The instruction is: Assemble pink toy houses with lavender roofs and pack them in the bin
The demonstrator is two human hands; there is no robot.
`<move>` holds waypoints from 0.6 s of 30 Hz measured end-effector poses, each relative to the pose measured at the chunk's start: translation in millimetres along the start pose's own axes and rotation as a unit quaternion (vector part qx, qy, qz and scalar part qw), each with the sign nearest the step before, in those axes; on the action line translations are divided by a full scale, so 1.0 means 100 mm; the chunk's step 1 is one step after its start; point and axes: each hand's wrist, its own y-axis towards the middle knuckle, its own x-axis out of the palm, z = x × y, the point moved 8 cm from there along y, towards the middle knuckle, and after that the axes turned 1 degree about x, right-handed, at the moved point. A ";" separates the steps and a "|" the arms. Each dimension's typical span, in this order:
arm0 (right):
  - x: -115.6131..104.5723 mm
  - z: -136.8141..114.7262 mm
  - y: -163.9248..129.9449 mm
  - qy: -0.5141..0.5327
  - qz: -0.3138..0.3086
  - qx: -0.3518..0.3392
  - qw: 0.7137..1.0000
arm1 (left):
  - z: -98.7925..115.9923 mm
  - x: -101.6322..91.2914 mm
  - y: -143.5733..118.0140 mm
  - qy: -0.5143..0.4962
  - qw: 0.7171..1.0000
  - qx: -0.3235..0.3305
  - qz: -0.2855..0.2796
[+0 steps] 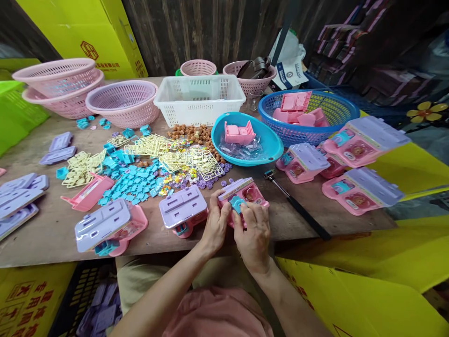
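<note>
Both hands are on a pink toy pet house point(257, 191) with a purple top, at the front edge of the table. My left hand point(218, 217) grips its left side, fingers closed round it. My right hand point(253, 231) is closed at its front, fingers pressed against a blue plastic part point(236, 203) on the house. Left of my hands stands a similar toy house with a purple roof point(183, 209), and another purple-roofed house point(105, 224) is farther left. A tool with a black handle point(303, 213) and metal head lies to the right.
Small blue parts point(135, 182), cream fence pieces point(191, 161) and brown pieces point(187, 132) are heaped mid-table. A blue bowl point(273, 142), white basket point(199, 103) and pink baskets point(122, 110) stand behind. Several assembled houses point(361, 187) sit right; purple panels point(17, 196) lie left.
</note>
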 end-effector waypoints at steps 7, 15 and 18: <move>-0.09 0.04 -0.01 0.062 0.031 -0.002 0.998 | -0.01 -0.01 0.01 0.007 1.000 0.001 -0.015; -0.15 0.02 -0.05 0.083 0.080 -0.003 0.993 | -0.05 -0.01 -0.01 -0.005 1.000 -0.016 -0.024; -0.17 0.04 -0.06 0.100 0.084 0.005 0.991 | -0.04 -0.01 -0.01 0.001 1.000 -0.008 -0.018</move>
